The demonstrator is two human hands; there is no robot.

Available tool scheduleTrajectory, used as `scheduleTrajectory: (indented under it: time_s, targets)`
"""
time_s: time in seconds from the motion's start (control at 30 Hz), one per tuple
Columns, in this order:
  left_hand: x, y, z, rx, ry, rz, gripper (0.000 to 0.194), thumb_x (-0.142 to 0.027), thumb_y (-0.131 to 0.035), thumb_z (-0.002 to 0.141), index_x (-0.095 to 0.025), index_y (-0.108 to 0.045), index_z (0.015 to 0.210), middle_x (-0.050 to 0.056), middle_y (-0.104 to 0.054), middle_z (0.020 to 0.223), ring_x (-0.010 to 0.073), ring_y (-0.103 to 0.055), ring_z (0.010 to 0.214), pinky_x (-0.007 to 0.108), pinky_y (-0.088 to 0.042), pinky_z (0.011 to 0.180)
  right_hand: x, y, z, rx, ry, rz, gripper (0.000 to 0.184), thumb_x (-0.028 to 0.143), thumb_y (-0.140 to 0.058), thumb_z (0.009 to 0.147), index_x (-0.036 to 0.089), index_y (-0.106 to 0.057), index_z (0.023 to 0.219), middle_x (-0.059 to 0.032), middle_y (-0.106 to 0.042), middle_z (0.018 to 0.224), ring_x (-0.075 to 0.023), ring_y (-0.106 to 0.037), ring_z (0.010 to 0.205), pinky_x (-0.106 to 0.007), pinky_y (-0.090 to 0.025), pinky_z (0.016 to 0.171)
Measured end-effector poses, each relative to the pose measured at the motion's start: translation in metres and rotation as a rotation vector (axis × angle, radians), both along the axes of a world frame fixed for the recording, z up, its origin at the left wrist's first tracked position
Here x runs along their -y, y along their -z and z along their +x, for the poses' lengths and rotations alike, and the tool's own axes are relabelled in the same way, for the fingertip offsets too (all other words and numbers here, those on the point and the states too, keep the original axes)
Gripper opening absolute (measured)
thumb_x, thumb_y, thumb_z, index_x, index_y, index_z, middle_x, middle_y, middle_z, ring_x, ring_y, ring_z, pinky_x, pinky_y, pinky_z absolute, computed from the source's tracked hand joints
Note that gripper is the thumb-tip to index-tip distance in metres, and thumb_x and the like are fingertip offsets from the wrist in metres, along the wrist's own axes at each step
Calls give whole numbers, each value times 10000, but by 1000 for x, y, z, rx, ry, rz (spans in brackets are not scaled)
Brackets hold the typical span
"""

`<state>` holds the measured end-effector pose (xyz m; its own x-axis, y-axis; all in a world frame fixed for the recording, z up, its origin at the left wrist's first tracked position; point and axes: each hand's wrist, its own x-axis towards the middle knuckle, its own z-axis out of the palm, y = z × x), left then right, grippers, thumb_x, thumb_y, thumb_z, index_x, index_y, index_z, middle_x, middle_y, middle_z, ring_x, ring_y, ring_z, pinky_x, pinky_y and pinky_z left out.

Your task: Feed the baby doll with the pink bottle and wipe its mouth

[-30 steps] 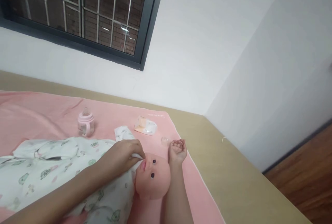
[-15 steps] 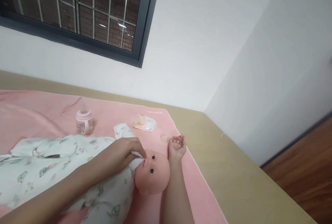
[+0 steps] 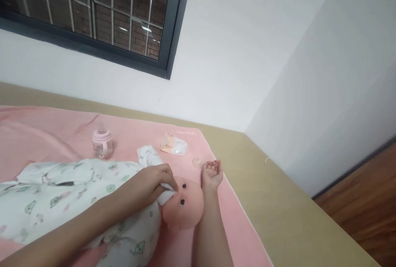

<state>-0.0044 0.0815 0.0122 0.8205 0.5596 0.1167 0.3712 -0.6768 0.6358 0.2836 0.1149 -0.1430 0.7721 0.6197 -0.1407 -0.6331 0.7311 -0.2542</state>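
Observation:
A baby doll [image 3: 188, 211] lies on its back in a white sleepsuit [image 3: 99, 180] printed with small green and pink figures. My left hand [image 3: 156, 180] reaches in from the left and pinches a folded white cloth [image 3: 166, 197]. The cloth lies against the doll's mouth and chin, so the mouth is covered. Along the far side of the doll's head rests my right forearm. My right hand [image 3: 212, 173] is palm up and empty, its fingers loosely bent. Close to its fingertips lies a small clear round piece [image 3: 197, 163] that I cannot identify.
A pink baby bottle [image 3: 102, 145] with handles stands beyond the doll. Right of it lies a small soft plastic packet [image 3: 173, 145]. All lie on a pink blanket [image 3: 58, 128] over a wooden surface [image 3: 262, 201]. A white wall [image 3: 235, 44] and barred window [image 3: 123, 11] rise behind.
My left hand has slid slightly with the cloth over the doll's mouth, now hiding it. My right hand keeps its place by the head. The view has shifted a little.

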Motion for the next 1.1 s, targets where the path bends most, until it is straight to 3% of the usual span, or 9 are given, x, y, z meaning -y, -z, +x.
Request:
scheduleTrajectory:
  time_s: [0.4, 0.63, 0.83, 1.1]
  targets:
    - [-4, 7, 0, 41, -10, 51, 385, -74, -396, 756, -229, -736, 844, 24, -605, 922, 158, -591, 830, 259, -413, 729, 0, 1, 0, 40, 4, -23, 95, 174, -557, 728, 207, -612, 798, 38, -618, 699, -56, -555, 603, -207, -503, 626]
    - [-11, 5, -3, 76, -17, 57, 402, -42, -400, 741, -233, -731, 865, 16, -630, 911, 158, -607, 853, 252, -437, 750, 0, 3, 0, 123, 52, -58, 60, 191, -549, 732, 201, -597, 765, 20, -607, 700, -80, -550, 594, -237, -505, 601]
    - [-19, 2, -15, 83, 50, 26, 274, -130, -485, 771, -239, -733, 815, -16, -685, 858, 145, -626, 807, 222, -440, 718, -1, 2, -1, 150, 67, -71, 47, 192, -545, 717, 205, -582, 741, 24, -602, 680, -79, -553, 604, -228, -502, 604]
    - [-10, 2, -12, 28, 64, 27, 282, -109, -479, 710, -231, -728, 766, -26, -698, 859, 143, -632, 784, 208, -426, 681, 0, 4, -2, 163, 63, -79, 34, 202, -551, 716, 201, -582, 731, 31, -602, 682, -66, -545, 588, -218, -508, 618]
